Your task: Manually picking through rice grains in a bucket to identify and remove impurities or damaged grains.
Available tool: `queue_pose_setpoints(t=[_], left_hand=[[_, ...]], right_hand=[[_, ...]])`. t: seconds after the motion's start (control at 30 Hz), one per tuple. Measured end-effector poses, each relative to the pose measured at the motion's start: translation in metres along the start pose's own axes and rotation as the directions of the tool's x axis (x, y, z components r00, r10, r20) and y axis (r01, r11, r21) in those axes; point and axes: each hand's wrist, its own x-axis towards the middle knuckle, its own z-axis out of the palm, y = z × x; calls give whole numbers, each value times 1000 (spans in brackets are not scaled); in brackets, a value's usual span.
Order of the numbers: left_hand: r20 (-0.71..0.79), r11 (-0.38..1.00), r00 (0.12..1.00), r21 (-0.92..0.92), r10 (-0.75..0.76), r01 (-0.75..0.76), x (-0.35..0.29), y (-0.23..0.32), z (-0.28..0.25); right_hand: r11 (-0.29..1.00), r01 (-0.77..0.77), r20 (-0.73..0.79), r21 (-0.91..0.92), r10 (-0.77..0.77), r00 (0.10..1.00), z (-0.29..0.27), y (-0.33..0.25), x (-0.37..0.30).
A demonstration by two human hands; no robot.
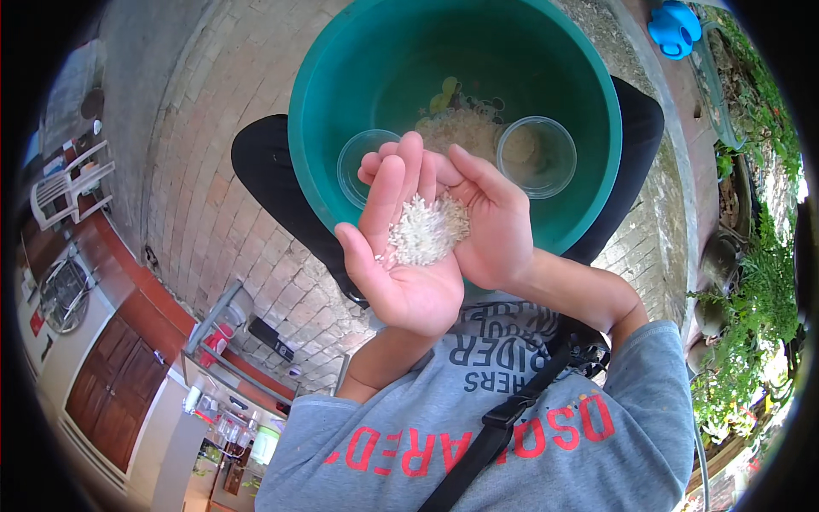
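My left hand (418,294) and my right hand (499,226) are cupped together, palms up, around a small heap of white rice (422,230). The fingers of my left hand point away from me, and my right hand closes the right side of the heap. Beyond and partly beneath them is a deep green basin (309,102). More rice (461,128) lies on its bottom, with several small coloured pieces (445,92) at the far side. A clear round cup (354,166) is partly hidden by my left fingers. Another clear cup (554,158) holds some pale grains.
The basin sits between my legs (273,162) on a brick-paved floor (205,136). At the far right is a blue plastic container (674,30), near green plants (751,290). A white chair (72,183) and a metal-framed stand (226,341) are at left. A black strap (503,414) crosses my shirt.
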Motion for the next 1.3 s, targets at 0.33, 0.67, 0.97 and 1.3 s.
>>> queue_pose_setpoints(t=[0.33,0.67,0.97,1.3], left_hand=[[17,995,997,71,73,-74,-3,-1,12],[81,919,996,395,-30,-5,-23,1,16],[186,820,957,566,-224,82,-45,3,-4],[-3,977,977,-1,-215,215,-28,9,5]], right_hand=[[999,4,44,45,-6,999,-4,3,2],[999,-17,58,-40,20,998,-14,-6,-17],[998,-54,-33,16,54,998,-32,-12,-30],[994,-109,-80,32,111,991,-35,-12,-31]])
